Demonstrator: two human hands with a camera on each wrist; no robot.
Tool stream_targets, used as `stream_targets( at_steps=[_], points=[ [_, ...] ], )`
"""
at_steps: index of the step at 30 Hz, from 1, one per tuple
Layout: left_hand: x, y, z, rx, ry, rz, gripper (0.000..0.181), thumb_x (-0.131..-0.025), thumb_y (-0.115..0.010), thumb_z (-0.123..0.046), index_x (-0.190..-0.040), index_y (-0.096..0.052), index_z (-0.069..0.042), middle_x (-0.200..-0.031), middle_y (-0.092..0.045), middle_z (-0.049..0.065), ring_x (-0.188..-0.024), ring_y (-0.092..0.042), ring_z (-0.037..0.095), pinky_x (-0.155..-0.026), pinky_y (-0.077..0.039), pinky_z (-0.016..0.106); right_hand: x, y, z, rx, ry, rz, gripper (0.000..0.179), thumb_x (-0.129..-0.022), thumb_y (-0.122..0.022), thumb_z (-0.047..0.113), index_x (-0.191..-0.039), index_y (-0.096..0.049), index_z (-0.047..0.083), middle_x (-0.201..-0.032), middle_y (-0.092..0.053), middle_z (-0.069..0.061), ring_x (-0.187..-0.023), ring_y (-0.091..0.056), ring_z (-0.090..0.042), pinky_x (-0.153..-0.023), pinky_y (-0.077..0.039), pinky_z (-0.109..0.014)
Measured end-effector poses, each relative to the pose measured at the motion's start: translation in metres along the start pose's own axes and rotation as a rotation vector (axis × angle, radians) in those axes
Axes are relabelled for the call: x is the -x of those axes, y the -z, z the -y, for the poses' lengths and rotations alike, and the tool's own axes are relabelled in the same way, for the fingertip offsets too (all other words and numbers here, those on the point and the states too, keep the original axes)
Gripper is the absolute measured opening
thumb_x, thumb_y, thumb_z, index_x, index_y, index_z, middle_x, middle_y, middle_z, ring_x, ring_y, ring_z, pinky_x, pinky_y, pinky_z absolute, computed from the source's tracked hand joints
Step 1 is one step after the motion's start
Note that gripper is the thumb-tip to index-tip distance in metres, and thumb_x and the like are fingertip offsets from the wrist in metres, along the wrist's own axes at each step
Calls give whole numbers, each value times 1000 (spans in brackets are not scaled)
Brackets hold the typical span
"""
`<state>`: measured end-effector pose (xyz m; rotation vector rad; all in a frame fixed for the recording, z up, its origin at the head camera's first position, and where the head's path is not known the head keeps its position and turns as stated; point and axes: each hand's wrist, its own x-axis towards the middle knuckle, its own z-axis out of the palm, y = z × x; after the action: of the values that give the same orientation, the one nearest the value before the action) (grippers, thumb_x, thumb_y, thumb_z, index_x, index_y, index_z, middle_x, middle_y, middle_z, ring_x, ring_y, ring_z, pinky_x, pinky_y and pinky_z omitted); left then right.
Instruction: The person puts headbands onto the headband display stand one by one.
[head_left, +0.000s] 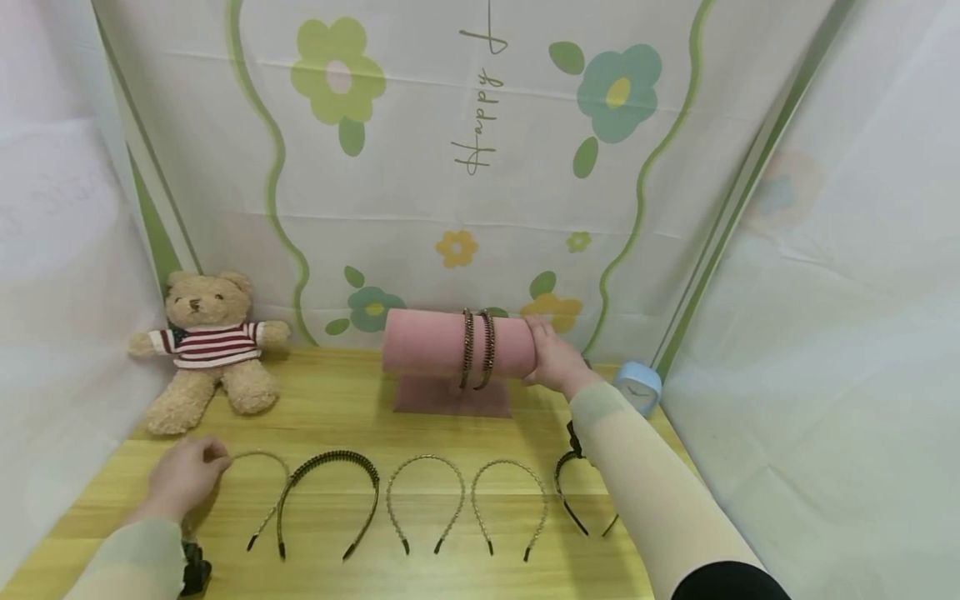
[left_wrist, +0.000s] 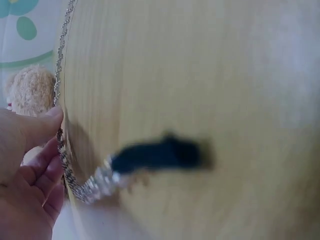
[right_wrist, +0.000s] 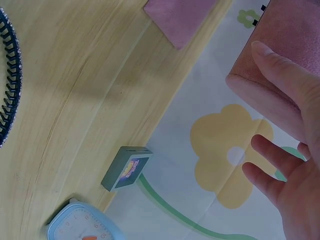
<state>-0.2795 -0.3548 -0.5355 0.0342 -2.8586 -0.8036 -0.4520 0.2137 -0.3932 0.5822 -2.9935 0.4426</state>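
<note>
My left hand (head_left: 186, 479) pinches a thin beaded headband (head_left: 286, 483) by its left side, at the left end of a row on the wooden table. In the left wrist view, thumb and fingers hold the band (left_wrist: 58, 70) above its dark tip (left_wrist: 155, 155). The right hand (head_left: 557, 360) grips the right end of a pink velvety roll (head_left: 423, 343) on a pink base (head_left: 453, 402). Its thumb lies along the roll in the right wrist view, while two fingers extend off the end. Two dark beaded headbands (head_left: 488, 350) sit round the roll.
Along the front lie a thick dark headband (head_left: 332, 456), two slim beaded ones (head_left: 426, 457) and another dark one (head_left: 566, 492) partly under the right forearm. A teddy bear (head_left: 210, 346) sits back left. A blue clock (head_left: 637, 387) and small dark box (right_wrist: 126, 168) stand at right.
</note>
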Motion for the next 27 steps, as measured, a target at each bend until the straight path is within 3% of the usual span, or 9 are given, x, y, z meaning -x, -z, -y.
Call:
stream_targets(
  at_steps=[3, 9, 18, 24, 27],
  points=[
    [0, 5, 0, 34, 30, 26, 12, -95, -62, -15, -92, -63, -3, -87, -62, 11, -79, -58, 31, -66, -46, 49, -1, -1, -1, -8, 3, -4, 124, -67, -94, 18, -159, -10, 17, -161, -16, -14, -128, -45, -43, -101, -43, -55],
    [0, 25, -11, 160, 104, 76, 17, -101, -50, -13, -100, -55, 3, -88, -61, 13, -77, -56, 26, -62, -46, 39, -1, -1, -2, -10, 5, -11, 124, -67, -94, 18, -159, -10, 17, -161, -17, -13, -127, -46, -42, -99, -45, -54],
    [-8, 41, -30, 178, 67, 39, 14, -103, -48, -8, -102, -55, 5, -95, -66, 20, -83, -60, 33, -58, -47, 37, -3, -3, -6, -9, 14, -5, 125, -67, -94, 17, -159, -9, 16, -162, -15, -14, -128, -46, -42, -98, -46, -53],
    [-15, 48, -47, 244, 42, 9, 29, -106, -45, -14, -122, -53, 8, -104, -66, 23, -93, -63, 39, -64, -53, 42, -3, -5, -7, -13, 12, 9, 124, -68, -93, 18, -159, -8, 16, -162, -13, -12, -131, -43, -41, -101, -44, -52],
    [-18, 54, -58, 292, 31, 24, 36, -107, -42, -16, -131, -49, 10, -110, -63, 25, -91, -66, 30, -70, -56, 42, -3, -4, -8, -22, 18, 6, 124, -68, -93, 16, -159, -8, 16, -163, -12, -12, -131, -42, -41, -101, -44, -53]
  ],
)
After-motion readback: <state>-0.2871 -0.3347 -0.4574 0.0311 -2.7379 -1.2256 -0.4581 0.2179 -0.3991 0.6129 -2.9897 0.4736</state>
